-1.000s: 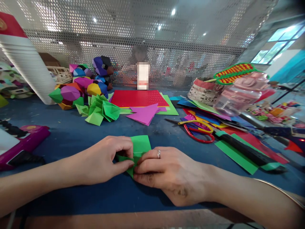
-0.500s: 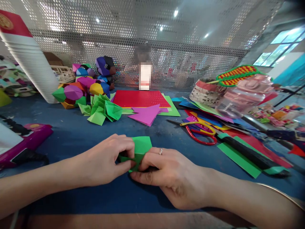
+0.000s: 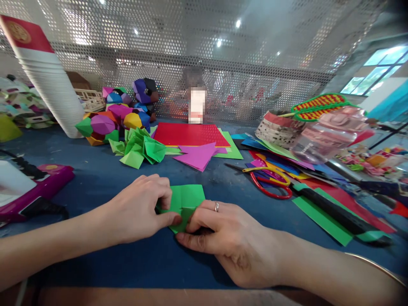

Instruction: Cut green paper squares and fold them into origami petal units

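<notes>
Between my two hands lies a small green sheet of folding paper, creased down the middle and partly folded. My left hand pinches its left edge, thumb on top and fingers curled. My right hand, with a ring on one finger, grips the lower right part between thumb and bent fingers. The paper's lower corner is partly hidden by my fingers. Behind the hands sit folded green paper pieces in a cluster and a pink-purple folded paper.
Scissors with red and yellow handles lie to the right, beside a black-handled cutter on green paper. A red paper stack, coloured paper balls, a stack of white cups, a pink bottle and a purple power strip surround the work area.
My left hand has shifted slightly left, and more of the green paper's creased upper face shows. My right hand keeps its grip. The whole view has moved a little.
</notes>
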### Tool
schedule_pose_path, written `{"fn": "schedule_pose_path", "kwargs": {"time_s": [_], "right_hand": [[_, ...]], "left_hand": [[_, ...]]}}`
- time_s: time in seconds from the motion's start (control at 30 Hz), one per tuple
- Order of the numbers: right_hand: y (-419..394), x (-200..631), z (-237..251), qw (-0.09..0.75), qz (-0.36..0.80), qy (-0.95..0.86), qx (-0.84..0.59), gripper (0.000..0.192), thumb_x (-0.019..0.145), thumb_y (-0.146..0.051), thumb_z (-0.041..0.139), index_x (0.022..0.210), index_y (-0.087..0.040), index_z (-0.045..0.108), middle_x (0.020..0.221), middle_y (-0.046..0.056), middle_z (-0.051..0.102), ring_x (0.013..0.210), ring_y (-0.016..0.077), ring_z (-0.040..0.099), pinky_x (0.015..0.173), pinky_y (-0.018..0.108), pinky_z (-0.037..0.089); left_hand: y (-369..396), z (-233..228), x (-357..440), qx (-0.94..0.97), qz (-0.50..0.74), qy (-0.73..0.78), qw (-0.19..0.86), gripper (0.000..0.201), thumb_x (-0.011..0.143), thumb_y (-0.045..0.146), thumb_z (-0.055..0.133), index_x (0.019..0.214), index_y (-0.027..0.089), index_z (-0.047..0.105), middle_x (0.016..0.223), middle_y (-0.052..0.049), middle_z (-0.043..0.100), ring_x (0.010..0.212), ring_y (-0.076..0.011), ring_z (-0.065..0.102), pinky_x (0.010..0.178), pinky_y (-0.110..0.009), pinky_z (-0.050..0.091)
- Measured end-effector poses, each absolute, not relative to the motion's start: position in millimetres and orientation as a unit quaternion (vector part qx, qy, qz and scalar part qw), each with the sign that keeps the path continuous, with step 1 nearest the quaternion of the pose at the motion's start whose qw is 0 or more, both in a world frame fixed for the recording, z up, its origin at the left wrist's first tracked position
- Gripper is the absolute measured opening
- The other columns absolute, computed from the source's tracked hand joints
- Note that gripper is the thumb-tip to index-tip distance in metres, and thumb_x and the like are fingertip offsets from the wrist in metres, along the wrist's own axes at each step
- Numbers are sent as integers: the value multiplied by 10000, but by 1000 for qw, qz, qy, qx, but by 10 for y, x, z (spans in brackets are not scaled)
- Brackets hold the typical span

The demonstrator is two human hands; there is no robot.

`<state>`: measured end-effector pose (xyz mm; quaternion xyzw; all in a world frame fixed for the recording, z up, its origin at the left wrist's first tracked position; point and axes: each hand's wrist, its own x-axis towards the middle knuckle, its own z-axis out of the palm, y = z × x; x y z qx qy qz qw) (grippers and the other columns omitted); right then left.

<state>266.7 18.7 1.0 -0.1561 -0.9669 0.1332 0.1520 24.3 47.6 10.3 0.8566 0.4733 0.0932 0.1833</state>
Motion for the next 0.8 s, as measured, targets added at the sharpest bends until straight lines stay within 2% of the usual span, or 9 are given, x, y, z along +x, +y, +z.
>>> {"fn": "schedule_pose_path", "kwargs": {"time_s": [0.1, 0.47, 0.8], "right_hand": [[184, 2658, 17, 159, 127, -967, -152, 413, 913, -71, 532, 1283, -126, 709, 1107, 108, 693, 984, 217, 616, 903, 352, 538], [182, 2639, 2, 180, 113, -966, -150, 375, 902, -50, 556, 1233, -114, 721, 1071, 98, 694, 950, 203, 627, 843, 334, 538], [166, 2645, -5, 197, 118, -962, -148, 386, 923, -63, 503, 1249, -91, 709, 1076, 113, 712, 950, 216, 659, 848, 359, 552]], "left_hand": [[491, 97, 240, 849, 92, 489, 179, 403, 803, 398, 727, 621, 199, 428, 734, -2, 563, 764, -216, 526, 702, -357, 340], [453, 115, 269, 855, 82, 483, 170, 319, 826, 308, 679, 645, 191, 443, 773, 0, 544, 786, -210, 516, 734, -366, 335], [450, 28, 239, 857, 133, 456, 198, 323, 876, 311, 630, 643, 193, 440, 769, -12, 542, 770, -211, 513, 694, -351, 321]]}}
